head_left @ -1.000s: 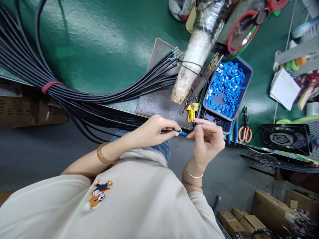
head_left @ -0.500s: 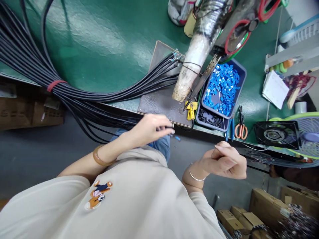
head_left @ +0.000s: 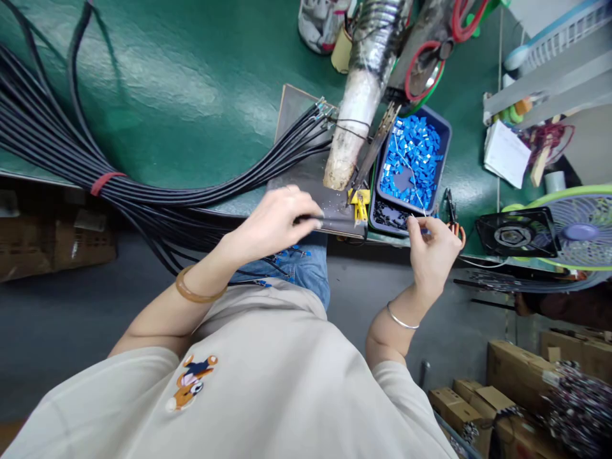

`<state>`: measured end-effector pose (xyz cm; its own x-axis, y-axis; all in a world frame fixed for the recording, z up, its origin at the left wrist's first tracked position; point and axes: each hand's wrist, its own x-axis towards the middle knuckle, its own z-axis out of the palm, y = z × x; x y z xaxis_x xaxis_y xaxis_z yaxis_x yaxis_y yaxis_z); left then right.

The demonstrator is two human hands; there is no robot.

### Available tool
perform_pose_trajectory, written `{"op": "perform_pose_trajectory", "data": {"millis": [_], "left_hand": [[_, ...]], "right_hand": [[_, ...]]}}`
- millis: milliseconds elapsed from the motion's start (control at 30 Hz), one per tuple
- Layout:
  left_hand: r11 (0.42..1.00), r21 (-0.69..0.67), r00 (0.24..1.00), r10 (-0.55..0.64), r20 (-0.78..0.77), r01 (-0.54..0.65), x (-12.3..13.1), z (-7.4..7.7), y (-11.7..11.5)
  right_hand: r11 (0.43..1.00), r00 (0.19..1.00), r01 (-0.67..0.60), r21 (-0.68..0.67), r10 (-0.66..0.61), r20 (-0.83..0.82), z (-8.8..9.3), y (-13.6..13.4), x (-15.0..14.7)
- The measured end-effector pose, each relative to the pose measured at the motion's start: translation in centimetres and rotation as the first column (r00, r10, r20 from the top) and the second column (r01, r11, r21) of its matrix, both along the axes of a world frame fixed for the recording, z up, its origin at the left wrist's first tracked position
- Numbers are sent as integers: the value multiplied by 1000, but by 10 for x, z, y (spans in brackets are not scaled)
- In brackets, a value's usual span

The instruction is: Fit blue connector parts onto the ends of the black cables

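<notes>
My left hand point(head_left: 287, 217) is palm down above the front edge of the dark work board point(head_left: 335, 223), fingers curved with a gap to the thumb. Nothing shows in it. Below it, cable ends with blue connectors point(head_left: 261, 282) lie across the jeans. My right hand point(head_left: 433, 245) is closed in a pinch at the front edge of the trays. From its fingertips a thin pale rod point(head_left: 415, 182) reaches into the upper tray point(head_left: 447, 137) of small blue parts point(head_left: 414, 153). Small black parts point(head_left: 389, 215) fill the lower tray.
Black cables point(head_left: 182, 194) bound with a red band point(head_left: 102, 183) run along the green table point(head_left: 191, 83). A taped white roll point(head_left: 351, 115), yellow clip point(head_left: 359, 204), scissors point(head_left: 425, 70) and a black fan point(head_left: 519, 234) surround the trays. Cardboard boxes point(head_left: 516, 376) stand at lower right.
My left hand has moved up and left, and the cable with a blue connector is gone from it. My right hand has risen to the trays, where the thin rod has shifted.
</notes>
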<state>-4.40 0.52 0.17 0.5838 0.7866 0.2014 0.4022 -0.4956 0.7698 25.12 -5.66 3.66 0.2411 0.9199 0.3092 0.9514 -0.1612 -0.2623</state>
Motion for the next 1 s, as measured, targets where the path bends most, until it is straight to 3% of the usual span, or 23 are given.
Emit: {"op": "perform_pose_trajectory", "data": {"millis": [33, 100, 167, 200, 267, 333, 367, 433, 500, 600, 1000], "left_hand": [[981, -86, 984, -171, 54, 175, 0, 5, -4], [826, -236, 858, -477, 191, 512, 2, 12, -12], [635, -321, 711, -625, 322, 703, 8, 13, -18], [590, -351, 686, -624, 374, 727, 11, 11, -21], [622, -442, 759, -467, 453, 646, 18, 5, -26], [686, -574, 856, -142, 498, 447, 23, -2, -31], [687, -636, 861, 32, 508, 351, 24, -6, -32], [654, -717, 796, 290, 531, 241, 24, -12, -34], [628, -746, 719, 412, 560, 221, 22, -15, -32], [609, -756, 674, 456, 582, 241, 19, -16, -29], [644, -750, 732, 436, 523, 152, 28, -9, -28]], "right_hand": [[1000, 1000, 14, -25, -13, 10, -1, 3, 6], [997, 999, 32, -76, -30, 24, -3, 9, 16], [990, 999, 42, -131, -38, 32, -2, 13, 22], [985, 999, 43, -165, -38, 31, -1, 15, 25], [971, 999, 32, -239, -27, 26, 2, 18, 29], [956, 1000, 21, -294, -13, 27, 6, 21, 33], [952, 999, 30, -304, -18, 42, 8, 22, 34], [954, 995, 79, -289, -56, 86, 11, 24, 38], [955, 987, 127, -270, -94, 132, 14, 25, 40], [949, 985, 122, -292, -80, 152, 13, 26, 41], [957, 996, 81, -278, -66, 60, -8, 31, 34]]}}
